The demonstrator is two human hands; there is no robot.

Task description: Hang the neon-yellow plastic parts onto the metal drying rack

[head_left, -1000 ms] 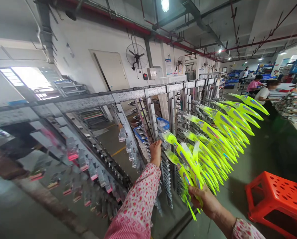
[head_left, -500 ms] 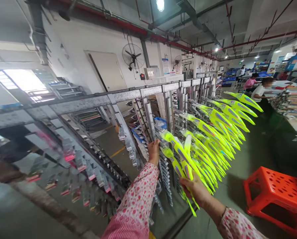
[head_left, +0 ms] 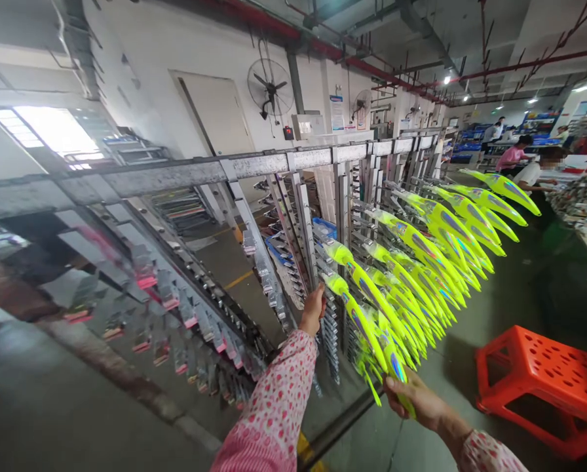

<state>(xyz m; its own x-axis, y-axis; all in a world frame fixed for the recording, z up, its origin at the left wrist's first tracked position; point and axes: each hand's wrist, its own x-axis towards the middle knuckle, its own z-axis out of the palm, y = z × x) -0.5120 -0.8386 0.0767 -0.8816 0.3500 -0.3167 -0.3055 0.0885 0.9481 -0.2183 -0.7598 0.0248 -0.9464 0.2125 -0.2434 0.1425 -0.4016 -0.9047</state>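
A closed right hand (head_left: pixel 414 400) at 5 o'clock grips neon-yellow plastic pieces (head_left: pixel 367 321), now lower than before. A curled left hand (head_left: pixel 313 311) is pressed to the metal rack (head_left: pixel 293 164) at 12 o'clock, its hold unclear. A red stool (head_left: pixel 539 393) is placed at 3 o'clock.

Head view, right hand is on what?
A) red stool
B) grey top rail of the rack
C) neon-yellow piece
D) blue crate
C. The right hand is wrapped around the lower end of a neon-yellow piece, apart from the red stool.
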